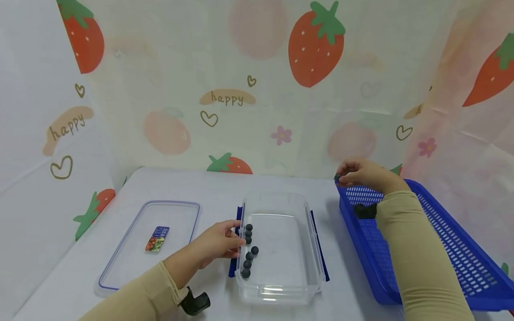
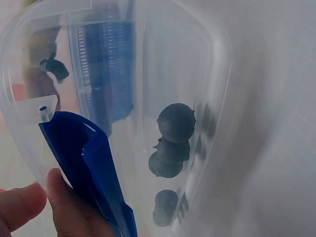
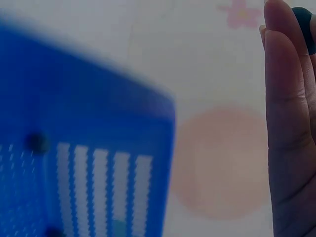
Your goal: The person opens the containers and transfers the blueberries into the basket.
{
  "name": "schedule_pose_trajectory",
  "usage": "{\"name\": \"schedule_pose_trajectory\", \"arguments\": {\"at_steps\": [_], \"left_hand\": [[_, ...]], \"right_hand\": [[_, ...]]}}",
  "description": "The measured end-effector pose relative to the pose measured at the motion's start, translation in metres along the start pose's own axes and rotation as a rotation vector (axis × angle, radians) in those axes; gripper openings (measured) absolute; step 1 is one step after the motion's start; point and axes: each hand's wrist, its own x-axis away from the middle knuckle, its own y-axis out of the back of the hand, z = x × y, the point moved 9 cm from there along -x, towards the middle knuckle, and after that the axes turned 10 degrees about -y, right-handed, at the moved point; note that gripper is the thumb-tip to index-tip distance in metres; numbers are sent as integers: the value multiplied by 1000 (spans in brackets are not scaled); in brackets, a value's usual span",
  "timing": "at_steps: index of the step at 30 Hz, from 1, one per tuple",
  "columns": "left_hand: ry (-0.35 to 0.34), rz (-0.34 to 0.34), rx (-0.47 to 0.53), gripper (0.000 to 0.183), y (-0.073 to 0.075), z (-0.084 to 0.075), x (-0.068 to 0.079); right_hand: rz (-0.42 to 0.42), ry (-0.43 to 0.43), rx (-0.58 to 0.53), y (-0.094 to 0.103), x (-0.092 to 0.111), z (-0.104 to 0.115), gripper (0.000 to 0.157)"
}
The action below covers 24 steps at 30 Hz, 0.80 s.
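My left hand [image 1: 218, 244] grips the left wall of a clear plastic box [image 1: 281, 292], beside its blue latch [image 2: 89, 158]. Inside the box, several dark round blueberries [image 1: 247, 264] with small pointed crowns lie in an uneven row along that wall. Up by the far left corner of a blue plastic basket [image 1: 361, 254], my right hand [image 1: 367, 174] pinches one blueberry [image 3: 302, 27] between thumb and fingertips. In the right wrist view, another dark round berry [image 3: 37, 143] shows blurred inside the basket. My right forearm hides part of the basket.
A clear lid [image 1: 132, 240] with a blue seal and a small printed label [image 1: 157, 239] lies flat at left. The box stands between lid and basket on a white table [image 1: 213, 187]. A strawberry-printed cloth [image 1: 180, 80] hangs behind.
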Motion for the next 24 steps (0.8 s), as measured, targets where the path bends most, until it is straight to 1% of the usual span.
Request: {"name": "schedule_pose_trajectory", "arguments": {"at_steps": [4, 7, 11, 16, 19, 24], "left_hand": [[1, 2, -8, 60, -1, 0, -1], [2, 1, -13, 60, -1, 1, 0], [-1, -6, -15, 60, -1, 1, 0], [-8, -13, -12, 60, -3, 4, 1], [-12, -17, -12, 59, -4, 6, 0], [-20, -21, -16, 60, -6, 9, 0]], "right_hand": [[-10, -42, -116, 20, 6, -30, 22], [-23, -55, -142, 29, 10, -44, 20], [-34, -77, -130, 35, 14, -57, 18], [-12, -120, -123, 34, 15, -74, 16], [-12, -132, -108, 33, 15, -81, 16], [-27, -132, -90, 34, 13, -88, 24]]}}
